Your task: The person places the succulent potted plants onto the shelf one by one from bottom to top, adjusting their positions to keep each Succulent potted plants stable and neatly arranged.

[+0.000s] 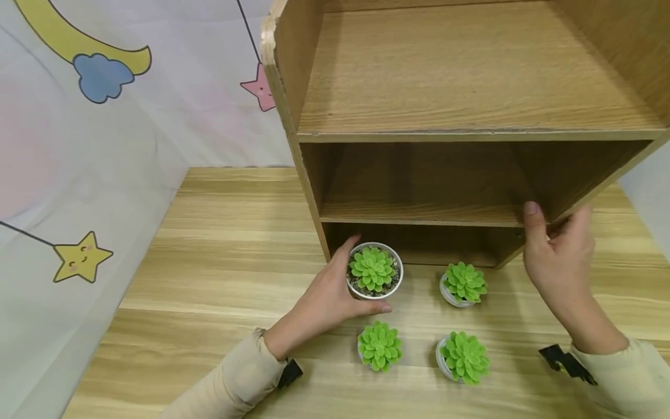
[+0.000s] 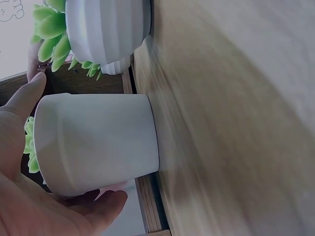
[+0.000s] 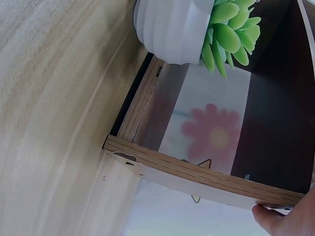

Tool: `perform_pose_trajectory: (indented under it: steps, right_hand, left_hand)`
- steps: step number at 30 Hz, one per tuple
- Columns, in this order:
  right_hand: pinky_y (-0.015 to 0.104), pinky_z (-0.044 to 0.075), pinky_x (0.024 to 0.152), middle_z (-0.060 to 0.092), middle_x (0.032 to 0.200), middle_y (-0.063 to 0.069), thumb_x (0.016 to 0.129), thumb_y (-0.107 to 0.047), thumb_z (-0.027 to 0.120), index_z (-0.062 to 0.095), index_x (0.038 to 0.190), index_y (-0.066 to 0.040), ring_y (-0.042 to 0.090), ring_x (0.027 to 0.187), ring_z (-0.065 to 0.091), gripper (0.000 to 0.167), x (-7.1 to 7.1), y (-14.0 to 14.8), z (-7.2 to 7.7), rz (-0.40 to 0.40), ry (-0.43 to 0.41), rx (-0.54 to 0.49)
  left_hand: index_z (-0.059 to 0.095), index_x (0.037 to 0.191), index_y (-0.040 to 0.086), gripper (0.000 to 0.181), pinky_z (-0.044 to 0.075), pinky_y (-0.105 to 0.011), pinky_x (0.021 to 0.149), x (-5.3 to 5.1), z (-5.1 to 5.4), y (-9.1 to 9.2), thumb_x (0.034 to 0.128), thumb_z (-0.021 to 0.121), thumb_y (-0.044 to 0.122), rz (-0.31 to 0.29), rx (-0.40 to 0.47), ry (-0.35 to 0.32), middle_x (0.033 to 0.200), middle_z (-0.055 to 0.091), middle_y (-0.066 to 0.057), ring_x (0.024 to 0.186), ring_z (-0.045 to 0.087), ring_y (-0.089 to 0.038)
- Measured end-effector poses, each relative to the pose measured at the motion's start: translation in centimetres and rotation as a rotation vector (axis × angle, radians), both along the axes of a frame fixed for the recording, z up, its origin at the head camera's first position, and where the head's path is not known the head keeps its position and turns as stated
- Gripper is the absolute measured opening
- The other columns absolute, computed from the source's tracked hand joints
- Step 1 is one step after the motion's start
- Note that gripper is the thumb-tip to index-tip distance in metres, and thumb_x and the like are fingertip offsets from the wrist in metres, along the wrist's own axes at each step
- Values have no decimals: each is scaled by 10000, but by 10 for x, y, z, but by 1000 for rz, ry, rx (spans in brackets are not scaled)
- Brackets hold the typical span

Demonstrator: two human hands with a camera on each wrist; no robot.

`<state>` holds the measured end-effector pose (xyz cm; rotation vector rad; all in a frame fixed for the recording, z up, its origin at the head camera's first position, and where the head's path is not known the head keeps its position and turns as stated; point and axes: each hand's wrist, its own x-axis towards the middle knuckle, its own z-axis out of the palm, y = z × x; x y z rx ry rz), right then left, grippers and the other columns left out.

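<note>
My left hand [image 1: 335, 291] curves round the rim of a white pot holding a green succulent [image 1: 373, 269], thumb on the near side and fingers on the far side. In the left wrist view the smooth white pot [image 2: 98, 140] stands upright with its base on the table. My right hand [image 1: 562, 253] grips the right side panel of a wooden shelf unit [image 1: 471, 75], its thumb in front and the other fingers partly hidden behind the panel. The held pot is just in front of the unit's lowest compartment.
Three smaller potted succulents stand on the wooden table: one near the right panel [image 1: 464, 283], one front left [image 1: 380, 346], one front right [image 1: 463, 358]. Their pots are white and ribbed. A patterned cloth [image 1: 173, 87] with stars and a moon hangs behind and at left.
</note>
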<state>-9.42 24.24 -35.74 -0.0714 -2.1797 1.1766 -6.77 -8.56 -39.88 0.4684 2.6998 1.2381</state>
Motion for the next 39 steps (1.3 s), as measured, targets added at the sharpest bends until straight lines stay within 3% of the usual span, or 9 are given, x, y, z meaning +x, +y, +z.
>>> perform_pose_trajectory:
  steps: [4,12,17,24,30,39]
  right_hand:
    - [164,410,662,578,910,-118,977,-217,596,521,1282,-69,26,762,558,347,0,1,0,-10,-3,0]
    - [173,436,691,580,996,-124,971,-137,592,517,1301,-72,66,832,586,344,-2,-1,0,24,11,-33]
    - [172,414,682,577,953,-156,955,-141,617,546,1265,-35,35,792,567,335,-4,-1,-1,-1,41,-20]
    - [164,421,668,590,944,-133,947,-134,622,562,1254,-13,32,785,574,335,-6,0,-1,-13,53,-14]
    - [155,409,640,594,916,-148,940,-122,621,577,1235,5,11,737,560,325,-9,1,0,-32,72,-2]
    - [158,407,633,598,900,-155,939,-165,633,603,1214,-8,3,730,560,317,-10,2,1,-65,59,16]
  left_hand:
    - [189,1562,161,1272,402,-466,1011,-1,0,0,592,880,608,0,24,-25,1452,434,-86,1265,471,-255]
    - [122,1571,202,1335,362,-465,1045,-1,1,-5,559,945,490,29,176,-152,1453,414,-18,1249,478,-202]
    - [120,1571,218,1337,336,-462,1064,-1,3,-7,556,955,463,21,207,-149,1465,397,2,1265,457,-183]
    - [100,1576,214,1364,341,-481,1055,0,-2,-8,547,945,508,15,199,-167,1454,411,-33,1280,445,-206]
    - [101,1577,203,1359,307,-515,1071,-2,-4,-9,553,963,440,8,226,-203,1468,396,-85,1296,426,-244]
    - [113,1575,180,1341,285,-514,1083,-5,-8,-8,563,974,368,-5,251,-230,1490,370,-57,1312,406,-236]
